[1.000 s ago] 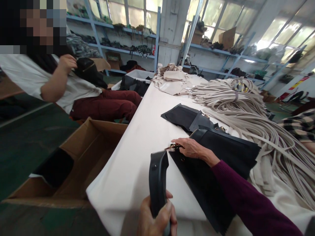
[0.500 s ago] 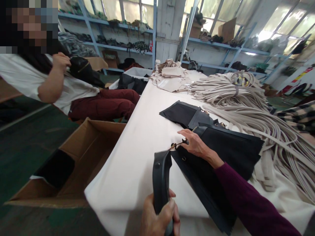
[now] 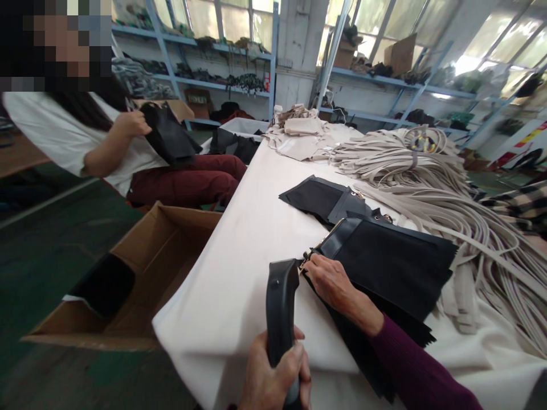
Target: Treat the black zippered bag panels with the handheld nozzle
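My left hand (image 3: 276,367) is wrapped round the grip of a black handheld power tool (image 3: 280,310), held upright over the near part of the table. The tool's slim tip points toward my right hand. My right hand (image 3: 335,282) is closed, its fingertips pinching the end of a gold-toothed zipper on a black bag panel (image 3: 388,256). That end almost meets the tool's tip; whether they touch I cannot tell. Below the panel lie more black pieces (image 3: 363,347), partly covered by my wrist. Farther back rests another black panel (image 3: 314,196) with metal rings.
Light cloth covers the table (image 3: 222,285). Long beige straps (image 3: 427,176) are heaped on its right, and beige pieces (image 3: 301,128) at the far end. Left of it are an open cardboard box (image 3: 171,250) and a seated person (image 3: 115,142) holding a black piece.
My right hand has gone from partly spread fingers to a pinch at the zipper end, and the upper black panel has shifted. The seated person's hand has lowered with a black piece.
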The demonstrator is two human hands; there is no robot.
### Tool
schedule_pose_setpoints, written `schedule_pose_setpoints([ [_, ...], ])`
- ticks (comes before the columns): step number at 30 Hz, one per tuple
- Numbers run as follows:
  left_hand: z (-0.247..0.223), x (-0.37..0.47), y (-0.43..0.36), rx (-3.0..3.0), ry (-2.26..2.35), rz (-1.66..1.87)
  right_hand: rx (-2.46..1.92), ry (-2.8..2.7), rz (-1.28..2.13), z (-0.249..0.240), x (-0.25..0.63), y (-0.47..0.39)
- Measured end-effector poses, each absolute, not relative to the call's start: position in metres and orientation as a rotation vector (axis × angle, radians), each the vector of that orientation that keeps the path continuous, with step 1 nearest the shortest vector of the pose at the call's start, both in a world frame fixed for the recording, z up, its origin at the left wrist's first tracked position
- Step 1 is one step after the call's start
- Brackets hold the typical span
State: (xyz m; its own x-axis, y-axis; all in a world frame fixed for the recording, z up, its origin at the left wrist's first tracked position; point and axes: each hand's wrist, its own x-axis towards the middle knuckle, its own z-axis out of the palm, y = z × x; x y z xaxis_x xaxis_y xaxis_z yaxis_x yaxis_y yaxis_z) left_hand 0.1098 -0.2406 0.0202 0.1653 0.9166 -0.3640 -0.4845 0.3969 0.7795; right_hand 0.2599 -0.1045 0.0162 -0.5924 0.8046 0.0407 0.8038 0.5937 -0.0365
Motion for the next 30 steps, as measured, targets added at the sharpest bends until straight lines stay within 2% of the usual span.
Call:
schedule_pose_setpoints([
  [5, 0.023, 0.109, -0.241, 0.523, 0.912, 1.099, -1.442, -2.574, 0.349, 0.008, 0.255, -0.099],
  [10, 0.023, 0.107, -0.241, 0.551, 0.958, 1.082, -1.270, -2.468, 0.746, 0.019, 0.269, -0.081],
  [13, 0.020, 0.106, -0.241, 0.545, 0.952, 1.095, -1.109, -2.025, 1.145, 0.021, 0.284, -0.072],
  [15, 0.018, 0.106, -0.240, 0.540, 0.961, 1.087, -1.046, -1.750, 1.280, 0.020, 0.291, -0.070],
  [18, 0.019, 0.106, -0.240, 0.534, 0.978, 1.073, -1.124, -1.845, 1.149, 0.021, 0.292, -0.074],
  [24, 0.022, 0.109, -0.239, 0.516, 0.975, 1.066, -1.156, -2.611, 0.516, 0.025, 0.276, -0.080],
  [26, 0.021, 0.109, -0.238, 0.507, 0.976, 1.070, -1.119, -2.650, 0.551, 0.023, 0.273, -0.073],
  [30, 0.016, 0.109, -0.237, 0.492, 0.986, 1.082, -1.139, -2.368, 0.811, 0.012, 0.274, -0.057],
])
